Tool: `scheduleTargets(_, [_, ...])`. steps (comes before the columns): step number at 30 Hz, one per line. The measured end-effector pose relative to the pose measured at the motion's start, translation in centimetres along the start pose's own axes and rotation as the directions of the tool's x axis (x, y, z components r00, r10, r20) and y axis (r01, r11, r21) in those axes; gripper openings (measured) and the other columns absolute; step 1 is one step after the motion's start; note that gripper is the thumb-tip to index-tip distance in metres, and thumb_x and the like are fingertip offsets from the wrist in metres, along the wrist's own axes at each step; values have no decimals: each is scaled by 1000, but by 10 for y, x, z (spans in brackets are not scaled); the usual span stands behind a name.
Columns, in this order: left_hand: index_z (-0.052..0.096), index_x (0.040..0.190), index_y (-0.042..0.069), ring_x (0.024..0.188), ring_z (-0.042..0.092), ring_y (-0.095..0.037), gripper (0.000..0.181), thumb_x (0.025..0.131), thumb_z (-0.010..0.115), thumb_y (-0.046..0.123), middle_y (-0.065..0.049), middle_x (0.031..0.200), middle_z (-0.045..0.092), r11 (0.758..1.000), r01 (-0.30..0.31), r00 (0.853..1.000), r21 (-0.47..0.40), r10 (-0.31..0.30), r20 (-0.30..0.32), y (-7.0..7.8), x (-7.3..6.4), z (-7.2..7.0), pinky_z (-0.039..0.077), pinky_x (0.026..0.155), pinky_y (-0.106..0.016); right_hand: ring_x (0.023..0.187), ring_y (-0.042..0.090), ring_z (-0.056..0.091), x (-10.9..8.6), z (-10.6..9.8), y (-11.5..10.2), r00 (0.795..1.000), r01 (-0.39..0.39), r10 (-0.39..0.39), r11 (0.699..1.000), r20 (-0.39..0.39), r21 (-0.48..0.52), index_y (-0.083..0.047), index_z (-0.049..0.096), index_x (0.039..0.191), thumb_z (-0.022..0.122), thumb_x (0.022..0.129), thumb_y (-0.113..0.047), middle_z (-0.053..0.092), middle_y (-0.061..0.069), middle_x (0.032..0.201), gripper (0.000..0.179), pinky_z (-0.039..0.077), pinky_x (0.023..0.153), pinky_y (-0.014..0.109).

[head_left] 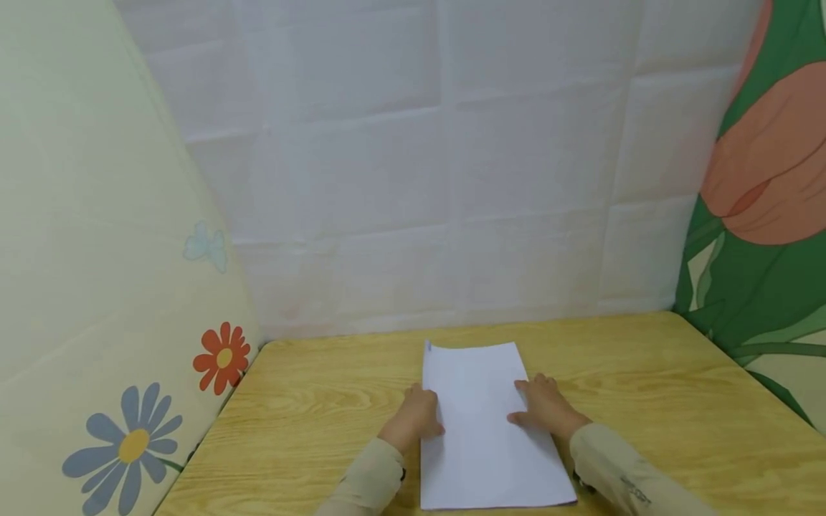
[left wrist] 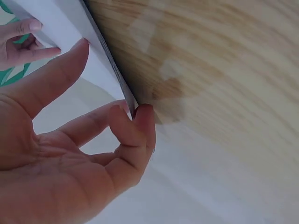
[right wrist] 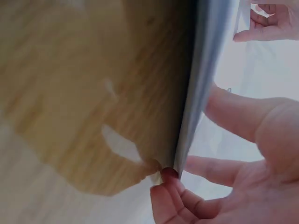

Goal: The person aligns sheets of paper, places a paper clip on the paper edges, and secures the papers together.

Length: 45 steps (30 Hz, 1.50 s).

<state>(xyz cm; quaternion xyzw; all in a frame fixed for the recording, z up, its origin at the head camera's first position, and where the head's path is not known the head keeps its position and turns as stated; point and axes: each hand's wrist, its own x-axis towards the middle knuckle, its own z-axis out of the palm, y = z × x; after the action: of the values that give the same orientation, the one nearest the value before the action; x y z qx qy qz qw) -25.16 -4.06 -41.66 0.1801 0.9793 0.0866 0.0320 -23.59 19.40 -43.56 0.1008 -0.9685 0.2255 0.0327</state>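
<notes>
A stack of white paper lies on the wooden table, its long sides running away from me. In the head view my left hand holds its left edge. The left wrist view shows that thumb on the white top face and curled fingertips at the edge of the paper. Across from it, my right hand holds the right edge, thumb over the top. Several layers show along the side of the paper in the right wrist view, where the fingertips of my right hand meet its lower edge.
The wood-grain table reaches back to a creased white cloth. A pale cloth with flowers hangs at the left, and a green cloth with a large pink flower at the right. A small grey bit shows at the paper's far left corner.
</notes>
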Motion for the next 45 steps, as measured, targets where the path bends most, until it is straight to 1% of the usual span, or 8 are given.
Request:
scheduleTargets(4, [63, 93, -8, 99, 54, -34, 37, 72, 84, 15, -19, 95, 61, 999, 17, 999, -29, -16, 35, 1, 3, -1, 46, 90, -41, 99, 47, 48, 4, -2, 1, 999, 8, -6, 999, 39, -52, 15, 59, 114, 82, 75, -22, 56, 33, 106, 59, 40, 89, 56])
scheduleTargets(10, [61, 87, -8, 92, 53, -35, 31, 74, 82, 9, -21, 91, 54, 997, 4, 1000, -77, -4, -8, 1, 8, 1, 49, 81, -43, 102, 50, 48, 12, -5, 2, 997, 9, 1, 991, 71, -137, 13, 61, 114, 79, 78, -25, 56, 33, 108, 55, 41, 88, 60])
scheduleTargets(17, [60, 92, -10, 96, 53, -37, 36, 72, 84, 9, -23, 96, 55, 993, 29, 1000, -116, -30, -3, -1, 17, 1, 49, 83, -46, 99, 47, 48, 20, -6, 5, 996, 21, -8, 988, 90, -150, 12, 61, 113, 78, 79, -26, 58, 29, 104, 53, 43, 85, 60])
scheduleTargets(23, [60, 94, -9, 95, 51, -35, 36, 73, 83, 8, -22, 97, 52, 986, 56, 998, -158, -53, 23, -1, 24, -1, 49, 81, -49, 102, 48, 47, 28, -4, 10, 994, -11, 28, 988, 110, -154, 12, 59, 116, 77, 81, -26, 56, 30, 107, 55, 43, 85, 61])
scheduleTargets(29, [64, 98, -7, 102, 52, -38, 35, 74, 83, 9, -22, 102, 54, 984, 61, 998, -170, -57, 29, -5, 31, -2, 47, 88, -50, 103, 49, 47, 35, -4, 13, 992, -11, 32, 986, 123, -166, 12, 58, 117, 75, 83, -27, 55, 32, 109, 54, 44, 84, 62])
scheduleTargets(34, [66, 98, -6, 101, 52, -38, 35, 72, 84, 7, -21, 100, 56, 979, 72, 997, -191, -71, 16, -9, 31, -3, 46, 87, -51, 107, 51, 46, 37, -5, 11, 990, 8, 14, 989, 142, -147, 14, 56, 120, 74, 84, -27, 54, 34, 113, 58, 42, 89, 63])
scheduleTargets(41, [67, 101, -6, 106, 51, -39, 36, 72, 84, 8, -23, 105, 57, 974, 93, 996, -208, -89, 26, -9, 34, -4, 45, 90, -53, 107, 52, 46, 37, -6, 11, 990, -11, 32, 989, 140, -148, 13, 56, 122, 74, 85, -27, 52, 36, 115, 58, 41, 88, 63])
scheduleTargets(45, [69, 100, -3, 106, 49, -39, 36, 72, 85, 11, -22, 105, 56, 977, 92, 996, -190, -91, 13, -6, 33, -2, 47, 85, -52, 105, 51, 45, 34, -7, 12, 988, -40, 59, 990, 141, -133, 11, 55, 124, 74, 85, -27, 51, 36, 116, 58, 42, 87, 63])
